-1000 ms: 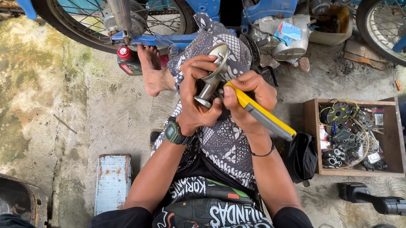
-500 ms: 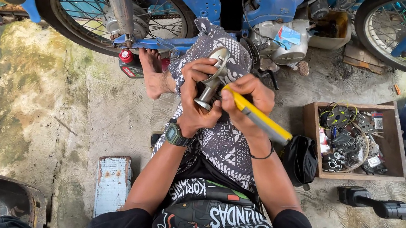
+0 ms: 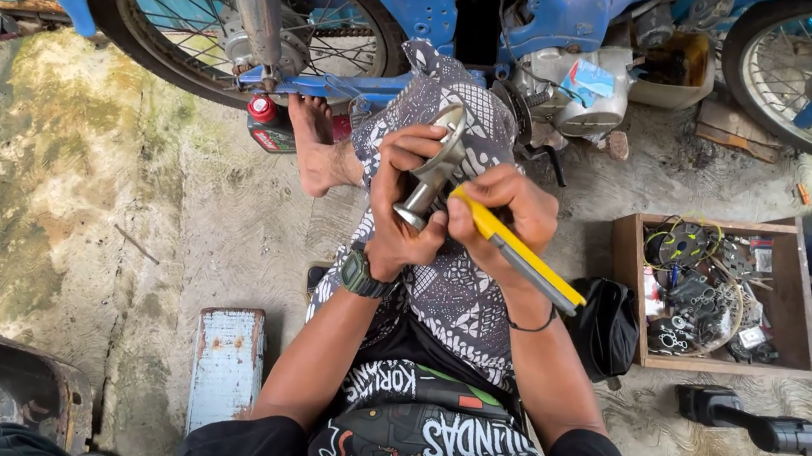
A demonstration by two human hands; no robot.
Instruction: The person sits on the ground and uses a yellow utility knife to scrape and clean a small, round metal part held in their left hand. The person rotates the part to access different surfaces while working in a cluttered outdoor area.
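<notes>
My left hand (image 3: 401, 197) grips a grey metal part (image 3: 436, 166), a tube with a flared end, and holds it upright over my lap. My right hand (image 3: 501, 206) holds a tool with a yellow and grey handle (image 3: 524, 256) and presses its tip against the lower end of the metal part. A patterned black and white cloth (image 3: 451, 273) covers my knees under both hands. A dark watch sits on my left wrist.
A blue motorbike (image 3: 490, 6) stands across the top, its wheels at left and right. A wooden box of small parts (image 3: 716, 291) lies at the right, a black power tool (image 3: 757, 426) below it. A red-capped oil bottle (image 3: 266, 123) and a pale metal tin (image 3: 226, 365) rest on the concrete.
Both hands and the metal part have stayed almost in place. The yellow-handled tool has shifted slightly against the part's lower end.
</notes>
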